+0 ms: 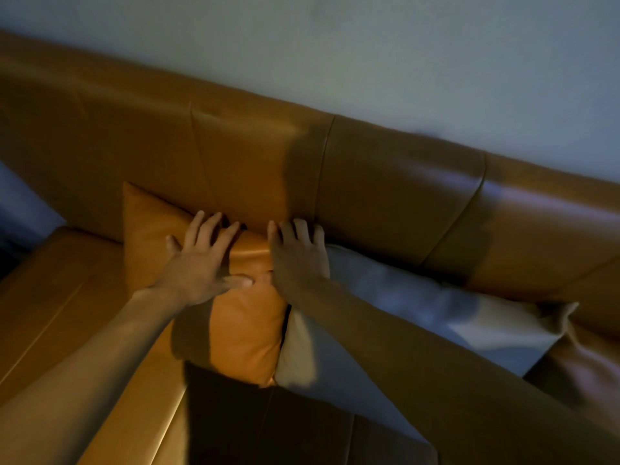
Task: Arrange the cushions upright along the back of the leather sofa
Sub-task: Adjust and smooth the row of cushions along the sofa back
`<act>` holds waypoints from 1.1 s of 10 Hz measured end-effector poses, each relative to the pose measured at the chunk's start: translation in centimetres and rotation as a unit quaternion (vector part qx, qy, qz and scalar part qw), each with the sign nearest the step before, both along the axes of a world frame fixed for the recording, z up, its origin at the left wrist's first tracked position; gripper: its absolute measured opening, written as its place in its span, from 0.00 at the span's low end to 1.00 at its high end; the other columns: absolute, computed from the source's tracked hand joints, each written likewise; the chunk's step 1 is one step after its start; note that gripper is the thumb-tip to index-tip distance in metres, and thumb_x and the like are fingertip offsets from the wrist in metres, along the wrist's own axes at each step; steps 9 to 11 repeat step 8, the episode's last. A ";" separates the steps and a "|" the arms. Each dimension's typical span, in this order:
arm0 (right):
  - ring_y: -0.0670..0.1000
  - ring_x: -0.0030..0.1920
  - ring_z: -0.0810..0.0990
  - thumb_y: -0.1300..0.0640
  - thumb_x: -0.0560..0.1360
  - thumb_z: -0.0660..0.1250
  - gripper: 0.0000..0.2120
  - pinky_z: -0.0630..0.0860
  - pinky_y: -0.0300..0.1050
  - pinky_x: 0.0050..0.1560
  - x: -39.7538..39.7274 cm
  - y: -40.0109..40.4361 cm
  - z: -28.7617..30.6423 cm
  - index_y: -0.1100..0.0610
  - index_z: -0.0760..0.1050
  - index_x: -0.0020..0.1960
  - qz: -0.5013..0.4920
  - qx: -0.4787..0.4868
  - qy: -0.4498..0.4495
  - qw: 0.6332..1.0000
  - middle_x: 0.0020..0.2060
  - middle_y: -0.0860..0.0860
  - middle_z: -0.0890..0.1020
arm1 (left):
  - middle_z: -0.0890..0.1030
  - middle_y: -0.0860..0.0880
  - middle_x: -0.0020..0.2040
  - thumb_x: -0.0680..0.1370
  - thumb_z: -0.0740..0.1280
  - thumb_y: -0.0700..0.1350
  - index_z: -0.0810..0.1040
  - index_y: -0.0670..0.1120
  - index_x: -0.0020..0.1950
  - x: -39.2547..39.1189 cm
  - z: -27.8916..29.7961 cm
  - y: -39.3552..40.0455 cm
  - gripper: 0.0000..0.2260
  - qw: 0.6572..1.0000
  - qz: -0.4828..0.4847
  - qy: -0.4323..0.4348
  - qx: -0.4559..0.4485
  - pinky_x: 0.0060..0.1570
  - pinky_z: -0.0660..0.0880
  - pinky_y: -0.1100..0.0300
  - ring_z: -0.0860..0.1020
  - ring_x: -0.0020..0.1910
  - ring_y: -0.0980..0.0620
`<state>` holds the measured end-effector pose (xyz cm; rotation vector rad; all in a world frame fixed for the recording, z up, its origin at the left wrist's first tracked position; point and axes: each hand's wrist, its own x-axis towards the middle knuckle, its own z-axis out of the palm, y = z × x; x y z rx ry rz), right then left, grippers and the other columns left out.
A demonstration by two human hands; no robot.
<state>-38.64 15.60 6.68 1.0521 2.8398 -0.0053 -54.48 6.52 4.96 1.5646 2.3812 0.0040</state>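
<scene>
An orange leather cushion (245,330) leans against the backrest (235,156) of the tan leather sofa. My left hand (201,260) lies flat on its upper face with fingers spread. My right hand (297,256) presses on the cushion's top right edge, fingers apart, where it meets a pale grey-beige cushion (436,313). That pale cushion leans on the backrest to the right, partly hidden by my right forearm. Neither hand grips anything.
The sofa seat (67,323) stretches left and towards me. A pale wall (369,55) rises behind the backrest. At the far right edge a blurred reddish-brown shape (590,370) lies on the seat. Dim light and shadows cover the lower middle.
</scene>
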 end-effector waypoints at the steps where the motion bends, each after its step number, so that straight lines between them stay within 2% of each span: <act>1: 0.61 0.70 0.60 0.51 0.81 0.55 0.19 0.54 0.63 0.69 0.2 0.1 0.1 0.54 0.68 0.70 0.025 0.003 0.009 1.000 0.68 0.56 0.70 | 0.51 0.54 0.80 0.76 0.45 0.70 0.50 0.60 0.78 1.4 -0.7 1.0 0.33 1.000 -0.002 -0.007 0.018 0.69 0.46 0.28 0.43 0.79 0.49; 2: 0.62 0.70 0.59 0.54 0.81 0.54 0.18 0.54 0.64 0.70 0.2 0.2 0.0 0.54 0.69 0.69 0.025 0.008 -0.011 1.000 0.68 0.55 0.70 | 0.50 0.56 0.80 0.77 0.42 0.68 0.51 0.60 0.78 1.5 -1.3 1.4 0.30 1.000 0.023 -0.008 0.012 0.70 0.44 0.28 0.42 0.79 0.51; 5: 0.62 0.74 0.53 0.50 0.81 0.54 0.25 0.51 0.66 0.71 0.0 0.2 -0.2 0.54 0.58 0.77 0.035 0.037 -0.093 0.994 0.74 0.55 0.63 | 0.45 0.56 0.80 0.77 0.40 0.68 0.48 0.59 0.78 2.4 -2.7 2.3 0.30 0.997 0.053 0.055 -0.019 0.69 0.45 0.28 0.40 0.79 0.51; 6: 0.62 0.74 0.53 0.50 0.80 0.56 0.28 0.51 0.65 0.71 0.2 0.2 0.1 0.53 0.56 0.78 0.041 0.001 -0.078 0.996 0.75 0.54 0.61 | 0.45 0.56 0.80 0.78 0.42 0.68 0.49 0.59 0.78 2.4 -2.1 2.5 0.30 0.996 0.058 0.046 -0.048 0.69 0.46 0.28 0.40 0.79 0.50; 7: 0.60 0.75 0.52 0.49 0.80 0.59 0.29 0.53 0.65 0.71 1.9 0.4 2.0 0.49 0.54 0.78 0.020 -0.091 0.032 0.995 0.78 0.51 0.55 | 0.56 0.48 0.79 0.79 0.51 0.64 0.58 0.53 0.77 2.7 -0.4 3.5 0.28 0.992 0.100 -0.057 -0.054 0.72 0.53 0.35 0.50 0.79 0.45; 8: 0.60 0.73 0.58 0.49 0.80 0.58 0.26 0.60 0.62 0.67 4.6 0.2 3.8 0.52 0.59 0.76 -0.019 -0.126 0.096 0.987 0.76 0.53 0.60 | 0.71 0.43 0.72 0.79 0.56 0.62 0.69 0.49 0.71 4.2 1.5 4.0 0.26 0.987 0.083 -0.139 -0.001 0.67 0.66 0.46 0.66 0.72 0.42; 11: 0.60 0.73 0.58 0.49 0.80 0.58 0.26 0.60 0.62 0.67 4.6 0.2 3.8 0.52 0.59 0.76 -0.019 -0.126 0.096 0.987 0.76 0.53 0.60 | 0.71 0.43 0.72 0.79 0.56 0.62 0.69 0.49 0.71 4.2 1.5 4.0 0.26 0.987 0.083 -0.139 -0.001 0.67 0.66 0.46 0.66 0.72 0.42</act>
